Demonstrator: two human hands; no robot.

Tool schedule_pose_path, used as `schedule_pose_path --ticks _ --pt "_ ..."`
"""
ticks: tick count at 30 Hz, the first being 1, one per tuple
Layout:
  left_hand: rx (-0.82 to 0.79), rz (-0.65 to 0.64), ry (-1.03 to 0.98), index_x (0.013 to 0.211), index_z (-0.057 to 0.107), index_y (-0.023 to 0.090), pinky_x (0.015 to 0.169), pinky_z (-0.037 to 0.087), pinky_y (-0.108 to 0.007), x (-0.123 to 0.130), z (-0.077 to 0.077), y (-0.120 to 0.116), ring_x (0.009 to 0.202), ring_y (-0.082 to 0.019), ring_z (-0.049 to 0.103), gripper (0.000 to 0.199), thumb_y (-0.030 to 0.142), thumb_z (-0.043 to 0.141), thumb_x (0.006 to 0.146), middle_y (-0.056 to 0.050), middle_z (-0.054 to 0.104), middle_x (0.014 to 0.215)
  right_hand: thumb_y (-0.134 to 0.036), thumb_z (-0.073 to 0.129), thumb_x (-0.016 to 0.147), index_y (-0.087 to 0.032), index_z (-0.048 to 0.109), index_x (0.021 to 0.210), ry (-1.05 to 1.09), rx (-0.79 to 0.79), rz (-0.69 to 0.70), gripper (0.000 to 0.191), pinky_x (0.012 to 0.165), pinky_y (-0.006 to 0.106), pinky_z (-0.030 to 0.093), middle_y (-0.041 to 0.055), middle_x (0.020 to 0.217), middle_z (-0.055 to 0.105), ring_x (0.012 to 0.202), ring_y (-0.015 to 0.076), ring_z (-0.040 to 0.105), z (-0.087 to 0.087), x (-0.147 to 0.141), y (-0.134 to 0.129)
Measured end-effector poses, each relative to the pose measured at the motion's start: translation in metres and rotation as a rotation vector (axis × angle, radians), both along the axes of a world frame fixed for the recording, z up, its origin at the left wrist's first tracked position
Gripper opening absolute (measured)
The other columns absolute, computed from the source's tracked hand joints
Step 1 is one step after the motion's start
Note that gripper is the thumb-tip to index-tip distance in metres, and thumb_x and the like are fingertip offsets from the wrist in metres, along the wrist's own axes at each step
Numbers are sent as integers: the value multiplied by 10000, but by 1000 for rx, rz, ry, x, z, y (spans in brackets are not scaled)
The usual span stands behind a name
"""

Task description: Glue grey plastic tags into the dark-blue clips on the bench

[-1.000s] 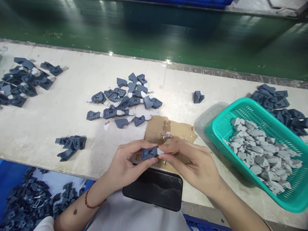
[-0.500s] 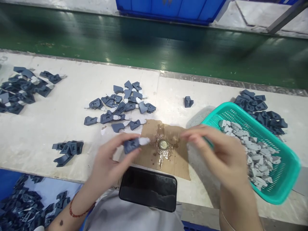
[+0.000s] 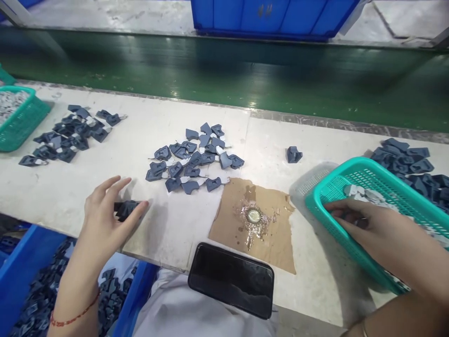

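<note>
My left hand (image 3: 101,213) lies with fingers spread over a small stack of dark blue plastic parts (image 3: 126,207) near the table's front edge, and my thumb touches the stack. My right hand (image 3: 372,227) reaches into the teal basket (image 3: 324,206) at the right. Its fingertips are down among the grey inserts (image 3: 358,191), and whether they hold one is hidden. In the middle of the table lies a pile of blue parts with grey inserts fitted (image 3: 196,157).
A brown card with a glue puddle and a round lid (image 3: 253,216) lies in front of me, with a black phone (image 3: 231,280) at the table edge. Around them are a single blue part (image 3: 293,154), blue piles left (image 3: 70,133) and right (image 3: 407,161), a second teal basket (image 3: 17,117), a blue bin (image 3: 31,281) and a green belt (image 3: 224,70).
The hands have parted. My left hand, which held a fitted blue part, has swung left to the small stack. My right hand has gone right into the teal basket.
</note>
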State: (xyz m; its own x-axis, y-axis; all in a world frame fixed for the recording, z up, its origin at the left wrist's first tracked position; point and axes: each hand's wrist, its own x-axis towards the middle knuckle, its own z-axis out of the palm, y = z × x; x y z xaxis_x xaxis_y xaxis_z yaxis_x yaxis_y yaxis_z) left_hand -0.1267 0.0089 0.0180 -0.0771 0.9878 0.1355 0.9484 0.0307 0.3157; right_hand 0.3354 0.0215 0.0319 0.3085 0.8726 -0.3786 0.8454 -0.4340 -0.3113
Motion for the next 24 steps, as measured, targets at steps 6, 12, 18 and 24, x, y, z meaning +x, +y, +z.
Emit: schedule_pose_path --ticks 6,12,18,24 --pt "59 -149 48 1182 646 194 1092 418 -608 -9 -19 -13 1247 -414 593 321 435 537 999 -189 630 1251 -338 672 677 -286 803 805 16 19 -56 191 623 416 492 86 898 797 744 312 709 -2 2 4" --pt "138 -25 0 1066 665 231 992 501 -525 -4 -23 -9 1023 -340 685 215 417 625 965 -96 747 1046 -505 829 636 -272 750 721 78 264 -202 260 517 365 442 72 704 742 608 262 650 9 -7 -3" --pt "213 105 -164 1367 584 307 961 534 -478 19 -13 -13 1205 -329 673 393 398 592 984 -38 773 1213 -448 892 712 -256 770 778 675 699 -250 237 619 251 572 42 791 776 694 168 704 21 -45 -9" --pt "213 38 -656 1072 736 247 815 618 -365 75 11 -11 887 -240 773 225 285 793 857 -28 813 1017 -423 833 863 -299 843 957 1167 548 -72 156 624 152 615 20 784 791 706 122 750 11 -72 -6"
